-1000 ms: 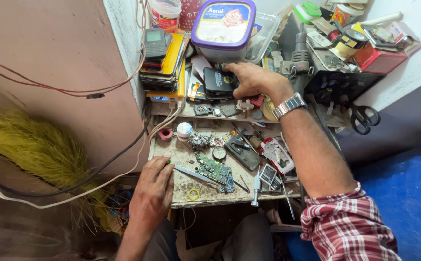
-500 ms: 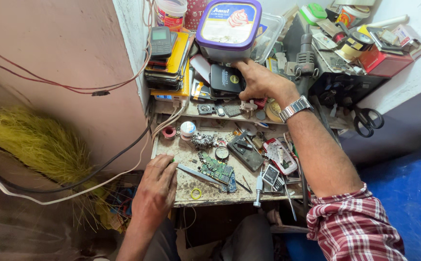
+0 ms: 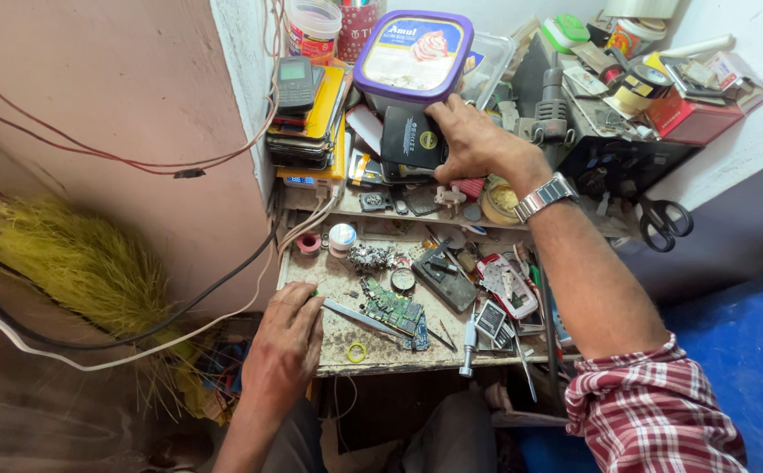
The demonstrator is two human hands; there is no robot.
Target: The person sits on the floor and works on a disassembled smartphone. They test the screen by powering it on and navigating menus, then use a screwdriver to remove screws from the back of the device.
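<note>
pouch (image 3: 409, 140), flat black w/ small round logo, in right hand (image 3: 469, 140) grip; left hand (image 3: 287, 346) on tweezers (image 3: 359, 317).

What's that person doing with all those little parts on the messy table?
A person sits at a small cluttered workbench. Their left hand rests on the bench edge, holding metal tweezers against a green circuit board. Their right hand, wearing a wristwatch, reaches to the back shelf and grips a flat black case under a big plastic tub.
</note>
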